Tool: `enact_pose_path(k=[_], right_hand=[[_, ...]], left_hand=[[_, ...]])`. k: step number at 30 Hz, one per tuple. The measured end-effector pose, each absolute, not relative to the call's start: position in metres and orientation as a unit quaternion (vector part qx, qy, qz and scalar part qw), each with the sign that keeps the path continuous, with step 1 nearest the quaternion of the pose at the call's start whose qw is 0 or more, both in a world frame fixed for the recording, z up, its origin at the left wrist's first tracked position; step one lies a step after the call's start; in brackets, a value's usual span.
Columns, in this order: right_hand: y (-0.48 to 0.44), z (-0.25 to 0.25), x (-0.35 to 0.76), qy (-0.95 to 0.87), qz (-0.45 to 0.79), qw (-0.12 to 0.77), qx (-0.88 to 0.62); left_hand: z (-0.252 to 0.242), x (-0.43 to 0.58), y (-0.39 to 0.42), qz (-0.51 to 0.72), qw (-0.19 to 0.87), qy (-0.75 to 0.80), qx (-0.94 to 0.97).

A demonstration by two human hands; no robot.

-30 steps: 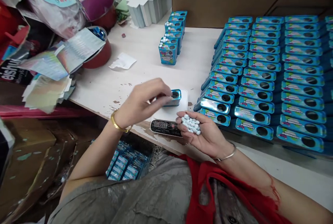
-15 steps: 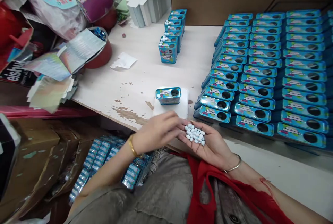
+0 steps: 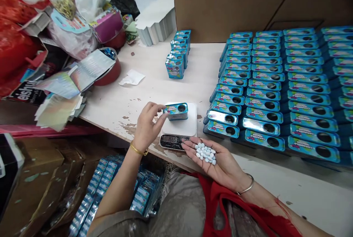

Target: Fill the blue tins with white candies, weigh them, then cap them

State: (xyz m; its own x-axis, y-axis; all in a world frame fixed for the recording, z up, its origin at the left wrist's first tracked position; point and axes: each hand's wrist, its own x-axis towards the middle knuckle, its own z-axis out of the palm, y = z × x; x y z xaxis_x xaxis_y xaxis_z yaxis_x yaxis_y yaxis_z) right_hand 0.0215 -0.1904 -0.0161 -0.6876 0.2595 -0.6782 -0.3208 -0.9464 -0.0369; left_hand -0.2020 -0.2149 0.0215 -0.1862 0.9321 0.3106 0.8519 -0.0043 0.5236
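Note:
A kitchen scale point(image 3: 180, 129) with a white plate and a dark display lies on the table in front of me. Upright on it stands a blue candy tin point(image 3: 178, 114) with a dark round hole in its top. My left hand point(image 3: 150, 123) is at the left end of the tin, thumb and index finger pinched at its top edge; a pale candy shows at the fingertips, partly hidden. My right hand point(image 3: 217, 161) is palm up and cupped, below and right of the scale, holding a pile of small white candies point(image 3: 205, 153).
Rows of blue tins point(image 3: 264, 115) fill the right side. A short row of tins with candies on top point(image 3: 174, 68) stands further back. On the left are a red tub point(image 3: 111, 73), bags and papers. Wrapped packs point(image 3: 96, 189) lie below the table edge.
My left hand has moved from beside the right palm up to the tin, leaving the scale's display uncovered. The right hand still holds the candies. The camera view has shifted slightly.

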Motion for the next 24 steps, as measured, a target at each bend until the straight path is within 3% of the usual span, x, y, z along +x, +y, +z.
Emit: enact_pose_path(k=[7,10,15,20,24], right_hand=[[-0.185,-0.013,0.012,0.032,0.921,0.161,-0.353],[-0.181,-0.011,0.007,0.04,0.927,0.181,-0.326],[-0.182,-0.015,0.014,0.039,0.927,0.156,-0.34],[-0.189,-0.026,0.037,0.02,0.925,0.111,-0.362],[-0.186,-0.04,0.052,0.009,0.934,0.082,-0.346]], left_hand=[[0.037,-0.189,-0.212,0.339,0.17,0.642,0.666],[0.049,-0.173,-0.215,0.277,0.21,0.565,0.749],[0.04,-0.19,-0.203,0.22,0.109,0.622,0.743],[0.034,-0.215,-0.179,0.081,0.116,0.615,0.776],[0.046,-0.22,-0.13,0.09,0.058,0.607,0.787]])
